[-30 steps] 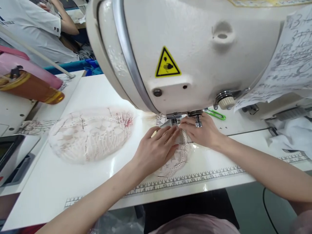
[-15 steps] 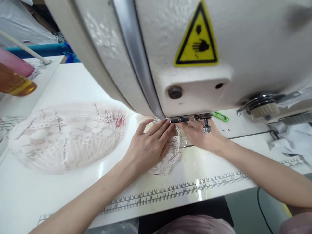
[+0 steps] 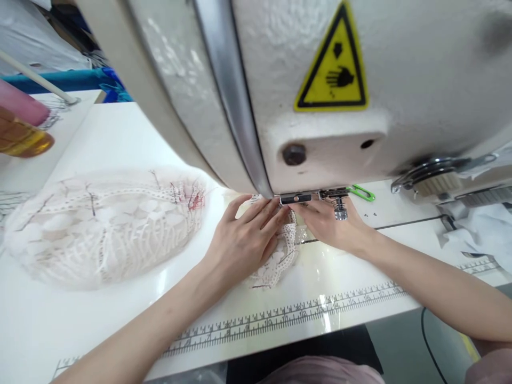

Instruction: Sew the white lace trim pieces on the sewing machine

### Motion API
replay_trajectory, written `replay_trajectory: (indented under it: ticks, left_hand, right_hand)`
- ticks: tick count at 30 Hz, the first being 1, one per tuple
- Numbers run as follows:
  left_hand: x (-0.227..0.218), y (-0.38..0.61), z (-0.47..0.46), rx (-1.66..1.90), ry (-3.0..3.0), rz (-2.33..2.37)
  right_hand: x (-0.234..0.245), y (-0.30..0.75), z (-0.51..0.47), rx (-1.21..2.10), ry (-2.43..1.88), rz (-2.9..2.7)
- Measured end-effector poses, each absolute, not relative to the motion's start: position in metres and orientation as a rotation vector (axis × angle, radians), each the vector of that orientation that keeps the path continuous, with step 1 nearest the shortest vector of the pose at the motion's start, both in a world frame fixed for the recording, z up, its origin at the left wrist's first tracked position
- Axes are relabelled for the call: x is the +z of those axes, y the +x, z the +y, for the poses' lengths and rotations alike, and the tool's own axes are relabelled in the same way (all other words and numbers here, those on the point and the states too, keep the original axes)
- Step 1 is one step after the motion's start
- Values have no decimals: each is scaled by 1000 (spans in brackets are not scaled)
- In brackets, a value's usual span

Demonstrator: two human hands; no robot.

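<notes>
A small piece of white lace [image 3: 280,261] lies on the white table [image 3: 120,138] under the head of a white sewing machine [image 3: 320,80]. My left hand [image 3: 244,240] rests flat on the lace, fingers stretched toward the presser foot [image 3: 296,198]. My right hand [image 3: 332,224] lies on the lace's right side, its fingertips pressed down beside the foot; the fingers are partly hidden by the machine head. The needle area is hidden.
A heap of lace pieces [image 3: 104,224] lies at the left of the table. A measuring tape strip [image 3: 288,314] runs along the front edge. Green snips [image 3: 362,192] lie behind the machine foot. An amber bottle [image 3: 24,138] and white cloth [image 3: 480,234] sit at the sides.
The view has moved closer to the machine head. Both hands stay on the lace at the presser foot, shifted only slightly.
</notes>
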State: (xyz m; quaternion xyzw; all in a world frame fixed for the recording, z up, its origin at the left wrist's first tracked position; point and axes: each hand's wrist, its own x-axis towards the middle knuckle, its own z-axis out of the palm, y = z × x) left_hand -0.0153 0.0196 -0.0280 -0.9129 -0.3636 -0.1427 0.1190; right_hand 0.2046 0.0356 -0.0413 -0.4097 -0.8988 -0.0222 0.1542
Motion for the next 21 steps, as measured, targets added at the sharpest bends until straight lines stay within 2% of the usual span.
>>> replay_trajectory:
  ticks: [9, 17, 21]
  left_hand:
    - [-25, -14, 19, -394, -2672, -1081]
    - [-26, -13, 20, -409, -2657, -1101]
    - [-24, -12, 19, -422, -2640, -1096]
  right_hand:
    - [-43, 207, 40, -53, -1123, -2565]
    - [-39, 203, 39, -224, -1102, -2557]
    - [-35, 204, 39, -290, -918, -2574]
